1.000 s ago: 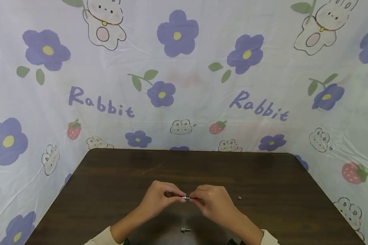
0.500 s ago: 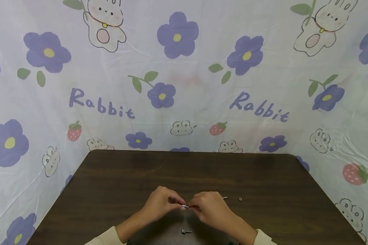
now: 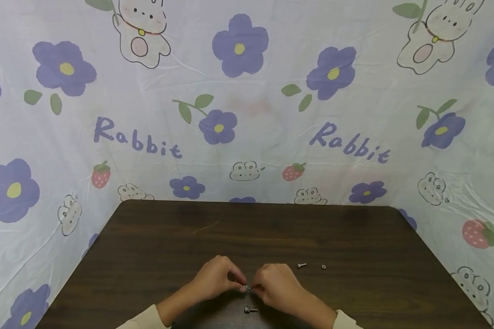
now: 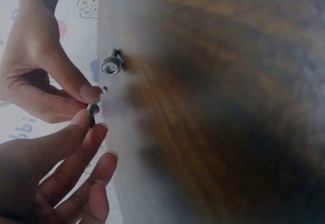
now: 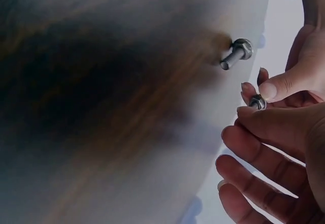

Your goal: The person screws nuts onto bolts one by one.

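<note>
Well, closest to me, along the bottom edge of the frame, two cream sleeves [image 3: 143, 318] reach in over the table. Just above that edge, at the middle, a thick bolt [image 3: 251, 310] lies on its side, head to the left and shank to the right; the left wrist view shows its round, ribbed head with a recess in the end.

A little higher at lower centre, the left hand [image 3: 217, 276] and the right hand [image 3: 276, 287] meet almost fingertip to fingertip. Both are grasping: each pinches the same small metal fastener [image 3: 247, 288] between thumb and finger, the left at its left end, the right at its right end. It sits in the air-gap between them, mostly covered by fingertips, with a six-sided nut face [image 5: 258, 102] showing in the right wrist view.

Farther up, right of centre, a thin screw [image 3: 302, 265] lies on the table, with a loose nut [image 3: 323, 267] beside it, apart. The dark wooden table [image 3: 169, 233] runs back to a pale cloth [image 3: 263, 123] printed with purple flowers, strawberries, rabbits and "Rabbit" lettering.
</note>
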Available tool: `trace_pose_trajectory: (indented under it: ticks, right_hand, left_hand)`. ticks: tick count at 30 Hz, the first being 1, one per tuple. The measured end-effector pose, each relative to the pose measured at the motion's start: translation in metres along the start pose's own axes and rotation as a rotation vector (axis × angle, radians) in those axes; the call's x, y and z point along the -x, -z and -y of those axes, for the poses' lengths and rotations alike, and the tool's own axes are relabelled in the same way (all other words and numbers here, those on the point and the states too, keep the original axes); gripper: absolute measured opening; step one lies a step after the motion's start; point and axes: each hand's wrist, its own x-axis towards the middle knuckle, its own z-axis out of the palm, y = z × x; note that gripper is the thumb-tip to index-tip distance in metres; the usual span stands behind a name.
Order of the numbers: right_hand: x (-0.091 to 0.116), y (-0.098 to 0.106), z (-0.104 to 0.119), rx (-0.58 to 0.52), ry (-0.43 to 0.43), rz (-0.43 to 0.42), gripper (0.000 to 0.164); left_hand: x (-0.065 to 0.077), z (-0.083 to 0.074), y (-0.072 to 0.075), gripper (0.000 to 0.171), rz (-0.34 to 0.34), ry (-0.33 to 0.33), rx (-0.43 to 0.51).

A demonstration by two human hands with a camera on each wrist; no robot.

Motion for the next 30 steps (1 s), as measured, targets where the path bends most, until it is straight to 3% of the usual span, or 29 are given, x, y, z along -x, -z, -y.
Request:
trace_pose_trajectory:
  ticks: [10,20,30]
  right_hand:
    - [0.000,-0.007,0.001,0.071,0.010,0.028,0.011]
    - [0.003,-0.008,0.000,-0.027,-0.015,0.063,0.013]
    - [0.002,-0.005,-0.001,-0.088,-0.049,0.112,0.007]
  left_hand:
    - [0.003,0.005,-0.010,0.011,0.029,0.016,-0.019]
    - [0.002,0.002,-0.013,0.009,0.074,0.021,0.015]
    - [-0.003,0.003,-0.005,0.008,0.093,0.016,0.073]
